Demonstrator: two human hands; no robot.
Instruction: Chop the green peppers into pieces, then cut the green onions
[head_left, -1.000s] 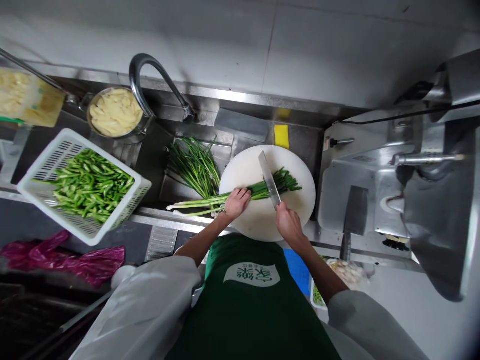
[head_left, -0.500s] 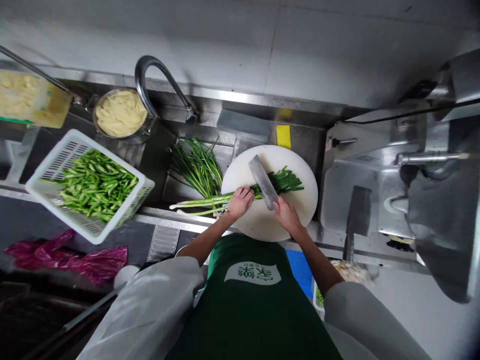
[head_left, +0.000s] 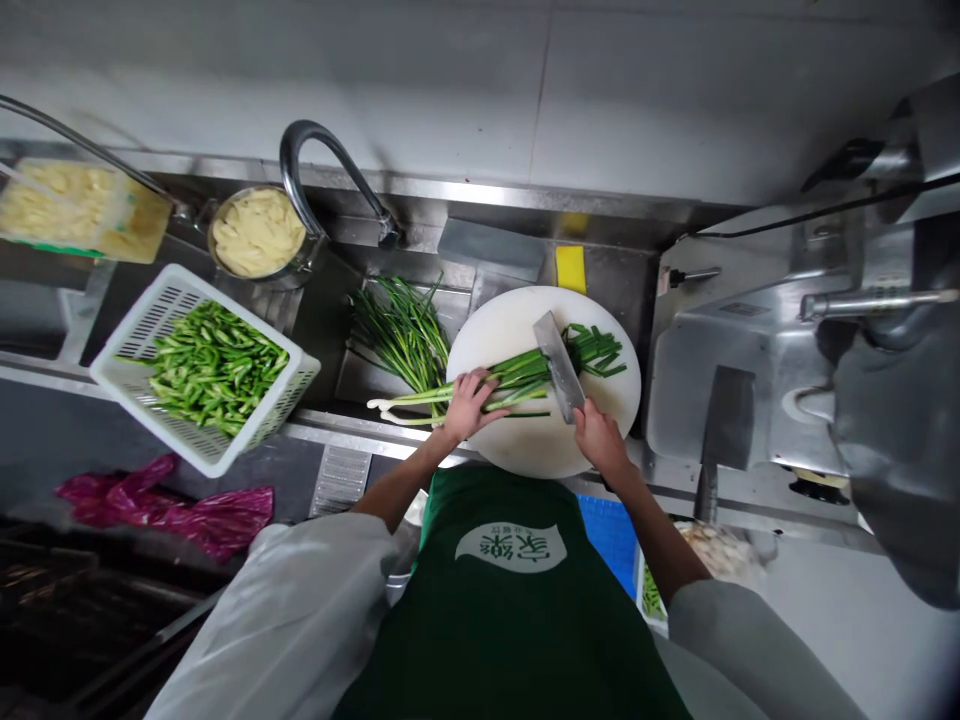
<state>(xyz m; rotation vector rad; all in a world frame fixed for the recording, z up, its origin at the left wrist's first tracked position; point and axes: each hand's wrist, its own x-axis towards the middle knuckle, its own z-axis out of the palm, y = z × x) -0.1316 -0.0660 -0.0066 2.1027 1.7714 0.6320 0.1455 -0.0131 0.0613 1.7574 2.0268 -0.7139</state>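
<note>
A bunch of green onions (head_left: pixel 517 372) lies across a round white cutting board (head_left: pixel 525 440). My left hand (head_left: pixel 469 402) presses down on the stalks, fingers curled over them. My right hand (head_left: pixel 598 436) grips the handle of a cleaver (head_left: pixel 559 364), whose blade stands across the stalks. Cut green pieces (head_left: pixel 600 348) lie to the right of the blade. The white root ends (head_left: pixel 390 408) stick out past the board's left edge.
More green onions (head_left: pixel 401 330) lie in the sink under a faucet (head_left: pixel 330 165). A white basket of cut green vegetables (head_left: pixel 214 365) stands at left, a metal pot of pale strips (head_left: pixel 257 232) behind it. A second cleaver (head_left: pixel 720 430) and metal machine (head_left: pixel 840 330) are at right.
The cleaver has shifted right along the stalks and a section of greens now lies separate to its right. My left hand has slid slightly along the bunch. The camera view drifted.
</note>
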